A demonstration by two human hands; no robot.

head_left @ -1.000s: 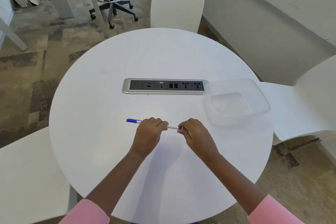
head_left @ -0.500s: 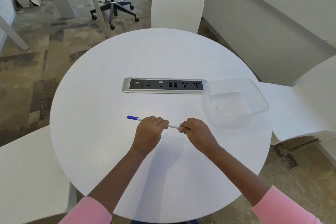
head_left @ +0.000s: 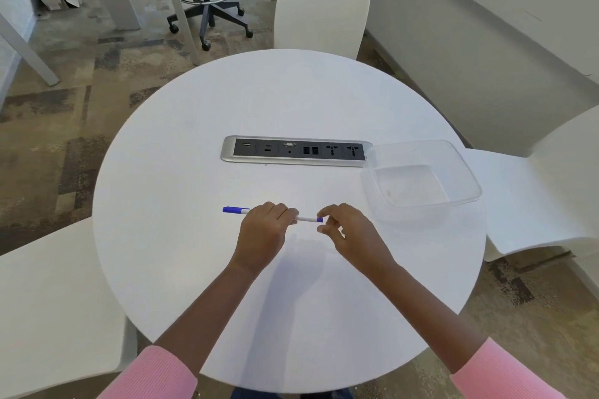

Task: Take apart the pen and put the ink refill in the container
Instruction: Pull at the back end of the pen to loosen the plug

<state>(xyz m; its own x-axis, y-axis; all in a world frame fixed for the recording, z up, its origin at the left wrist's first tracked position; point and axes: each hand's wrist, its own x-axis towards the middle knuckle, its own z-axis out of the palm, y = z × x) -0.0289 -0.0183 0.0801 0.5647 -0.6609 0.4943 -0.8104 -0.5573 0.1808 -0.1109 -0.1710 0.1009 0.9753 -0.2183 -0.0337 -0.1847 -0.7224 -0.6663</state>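
A white pen [head_left: 306, 219] with a blue cap [head_left: 231, 210] on its left end lies level just above the round white table [head_left: 194, 146]. My left hand [head_left: 264, 230] is closed around the middle of the barrel. My right hand [head_left: 348, 233] is at the pen's right end, where a small blue end plug [head_left: 320, 220] shows. The index finger curls just above that plug and the thumb sits a little below it, slightly apart. A clear plastic container [head_left: 466, 172] stands empty at the table's right edge, to the right of and beyond my right hand.
A silver power and socket strip [head_left: 296, 151] is set into the table's middle, beyond the pen. White chairs stand at the far side [head_left: 321, 6], the right [head_left: 534, 191] and the near left [head_left: 55, 301]. A rolling stool [head_left: 207, 0] is on the carpet behind.
My right hand has loosened and slid back off the pen's right end, so the blue end plug now shows between finger and thumb. The left hand keeps its hold.
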